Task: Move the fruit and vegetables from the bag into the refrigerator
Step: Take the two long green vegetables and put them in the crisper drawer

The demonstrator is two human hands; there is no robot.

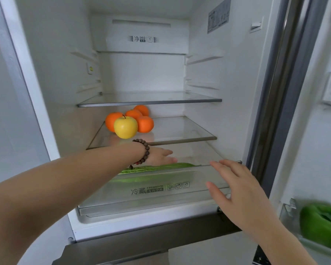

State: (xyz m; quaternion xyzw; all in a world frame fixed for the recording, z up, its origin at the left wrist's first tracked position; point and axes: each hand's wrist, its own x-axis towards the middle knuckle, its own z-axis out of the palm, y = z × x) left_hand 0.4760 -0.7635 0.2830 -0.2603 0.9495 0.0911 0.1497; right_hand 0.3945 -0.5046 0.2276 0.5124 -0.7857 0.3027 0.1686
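The refrigerator stands open before me. A yellow apple and several oranges sit on the middle glass shelf. Below, the clear crisper drawer is pulled out, with a long green vegetable lying inside. My left hand, a bead bracelet on its wrist, reaches over the drawer just above that vegetable with fingers spread and holding nothing. My right hand rests open against the drawer's front right edge. The bag is out of view.
A green pepper lies in the lower door bin at the right. The upper glass shelf holds nothing. The open door stands along the right side. A dark freezer front lies below the drawer.
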